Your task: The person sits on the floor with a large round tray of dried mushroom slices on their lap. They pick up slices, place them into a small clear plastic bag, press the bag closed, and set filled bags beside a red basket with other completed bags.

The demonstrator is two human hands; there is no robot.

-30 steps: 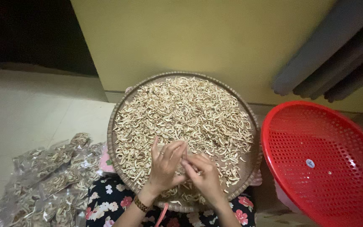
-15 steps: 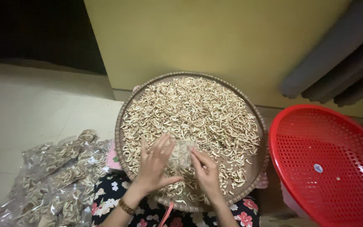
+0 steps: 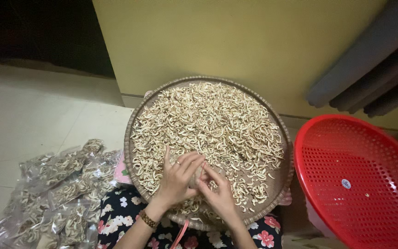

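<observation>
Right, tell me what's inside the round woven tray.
The woven tray holds a spread layer of pale, curled dried strips. Left hand and right hand rest together on them near the front rim; whatever lies beneath the hands is hidden.

Single head view, steeply downward, near woven tray (image 3: 137, 120) on lap, facing wall (image 3: 217, 41).

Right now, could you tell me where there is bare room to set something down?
The pale floor between the bags of dried strips and the dark doorway is bare. The red basket holds only crumbs. The woven tray is covered, both hands at its near edge.
</observation>
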